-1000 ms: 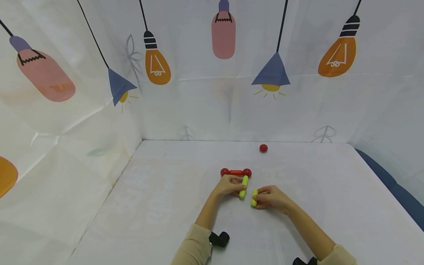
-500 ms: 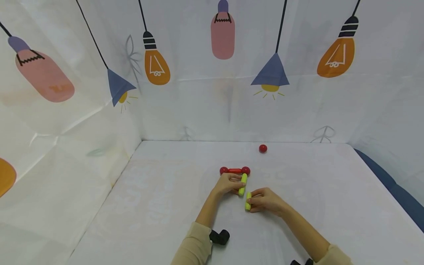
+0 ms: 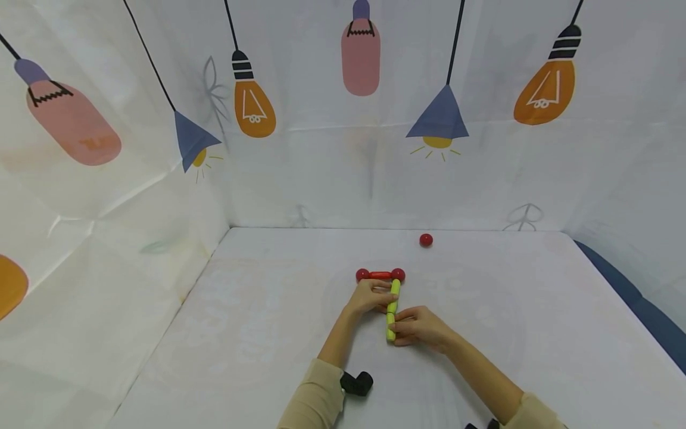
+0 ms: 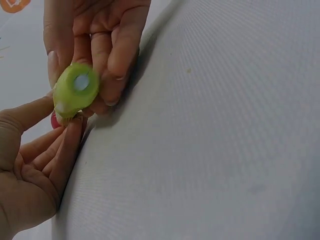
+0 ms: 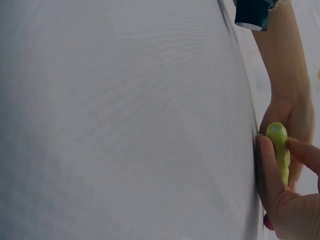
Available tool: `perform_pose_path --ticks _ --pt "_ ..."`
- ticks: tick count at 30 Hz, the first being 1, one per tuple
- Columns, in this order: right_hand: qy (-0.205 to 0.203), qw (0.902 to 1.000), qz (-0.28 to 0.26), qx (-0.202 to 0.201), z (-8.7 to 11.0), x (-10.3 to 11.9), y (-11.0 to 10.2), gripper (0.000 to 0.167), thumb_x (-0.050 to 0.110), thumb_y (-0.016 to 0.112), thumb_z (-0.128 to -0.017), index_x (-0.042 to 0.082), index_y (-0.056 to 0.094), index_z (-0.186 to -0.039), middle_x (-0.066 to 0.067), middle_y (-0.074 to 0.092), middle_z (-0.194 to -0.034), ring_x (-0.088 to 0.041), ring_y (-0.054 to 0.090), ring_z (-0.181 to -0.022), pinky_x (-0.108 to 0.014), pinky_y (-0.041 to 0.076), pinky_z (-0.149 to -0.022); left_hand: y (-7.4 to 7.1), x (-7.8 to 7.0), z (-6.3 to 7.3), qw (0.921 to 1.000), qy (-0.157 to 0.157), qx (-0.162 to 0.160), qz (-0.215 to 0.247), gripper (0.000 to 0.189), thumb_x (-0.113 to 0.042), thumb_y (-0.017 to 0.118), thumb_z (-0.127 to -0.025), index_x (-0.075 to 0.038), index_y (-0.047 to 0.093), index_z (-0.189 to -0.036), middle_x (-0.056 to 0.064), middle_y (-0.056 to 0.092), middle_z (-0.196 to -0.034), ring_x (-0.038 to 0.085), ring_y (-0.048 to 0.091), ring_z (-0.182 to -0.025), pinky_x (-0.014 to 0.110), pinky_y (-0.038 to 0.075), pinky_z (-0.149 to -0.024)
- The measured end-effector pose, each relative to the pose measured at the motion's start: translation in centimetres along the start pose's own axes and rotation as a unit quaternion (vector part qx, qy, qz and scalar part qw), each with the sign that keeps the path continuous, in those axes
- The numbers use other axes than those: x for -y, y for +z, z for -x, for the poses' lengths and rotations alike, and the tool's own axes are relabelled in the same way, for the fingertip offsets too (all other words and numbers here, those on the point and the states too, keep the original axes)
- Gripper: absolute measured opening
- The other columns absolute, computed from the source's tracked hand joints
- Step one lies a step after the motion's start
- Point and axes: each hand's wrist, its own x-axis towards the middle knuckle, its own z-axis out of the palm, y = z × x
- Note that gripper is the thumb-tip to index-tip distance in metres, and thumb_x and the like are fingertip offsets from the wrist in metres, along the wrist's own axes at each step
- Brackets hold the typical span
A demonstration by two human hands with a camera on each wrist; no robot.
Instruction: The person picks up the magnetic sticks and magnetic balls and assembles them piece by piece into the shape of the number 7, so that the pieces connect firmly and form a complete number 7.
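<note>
My left hand (image 3: 370,296) pinches a yellow-green rod (image 3: 395,287), whose far end is right at a red ball (image 3: 398,274). That ball and another red ball (image 3: 362,274) sit at either end of a short red rod (image 3: 380,275) behind the hand. My right hand (image 3: 415,326) pinches a second yellow-green rod (image 3: 390,329) between thumb and fingers, lined up end to end with the first. A grey disc shows in the near end of this second rod (image 4: 62,95) in the left wrist view. Part of the left hand's rod is hidden by fingers.
A loose red ball (image 3: 426,240) lies near the back edge of the white table (image 3: 257,333). Behind and left stands a white sheet (image 3: 321,173) printed with lamps and bulbs. A black wrist camera (image 3: 358,384) is on the left forearm.
My right hand has moved left with its yellow-green rod, bringing it up to the near end of the other rod. The left hand with its rod has shifted slightly away, toward the back.
</note>
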Motion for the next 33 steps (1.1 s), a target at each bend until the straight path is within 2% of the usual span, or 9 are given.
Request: perform_pose_path --ticks 5,8,15,23,33 --pt "0.006 0.9998 -0.016 0.008 -0.21 0.0 0.35 0.03 0.011 0.063 -0.09 -0.015 0.056 -0.105 -0.009 0.067 -0.083 -0.015 0.067 -0.075 -0.031 0.055 -0.072 0.0 -0.17 0.14 0.9998 0.0 0.006 -0.021 0.038 -0.012 0.075 -0.08 0.006 0.064 -0.111 0.015 0.071 -0.086 0.014 0.063 -0.056 0.03 0.055 -0.057" --pt "0.015 0.9995 -0.029 0.004 -0.27 0.1 0.46 0.028 0.011 0.062 -0.09 -0.013 0.056 -0.104 -0.009 0.067 -0.083 -0.015 0.067 -0.076 -0.031 0.055 -0.073 -0.03 -0.27 0.22 0.9995 0.005 0.007 -0.031 0.038 -0.013 0.075 -0.08 0.006 0.064 -0.111 0.015 0.07 -0.087 0.014 0.063 -0.057 0.03 0.055 -0.057" --pt "0.017 0.999 -0.042 -0.003 -0.35 0.25 0.65 0.029 0.01 0.061 -0.091 -0.014 0.054 -0.106 -0.009 0.068 -0.084 -0.016 0.067 -0.076 -0.032 0.055 -0.074 -0.17 -0.18 0.33 0.9996 0.008 0.003 -0.028 0.041 -0.013 0.075 -0.08 0.007 0.063 -0.113 0.016 0.07 -0.091 0.013 0.063 -0.06 0.03 0.055 -0.058" --pt "0.014 0.9989 -0.044 -0.008 -0.36 0.14 0.63 0.033 0.009 0.06 -0.091 -0.016 0.051 -0.109 -0.009 0.067 -0.085 -0.015 0.067 -0.076 -0.031 0.055 -0.074 -0.5 0.17 0.6 0.9994 -0.004 0.032 -0.013 0.04 -0.007 0.075 -0.078 0.009 0.062 -0.112 0.018 0.07 -0.085 0.013 0.062 -0.055 0.029 0.055 -0.056" --pt "0.012 0.999 -0.041 -0.014 -0.29 0.31 0.83 0.033 0.01 0.061 -0.091 -0.016 0.052 -0.109 -0.008 0.068 -0.084 -0.014 0.067 -0.075 -0.031 0.055 -0.073 -0.78 0.25 0.93 0.9989 -0.021 0.041 -0.012 0.038 -0.007 0.076 -0.077 0.007 0.064 -0.11 0.016 0.071 -0.083 0.014 0.064 -0.058 0.03 0.055 -0.057"
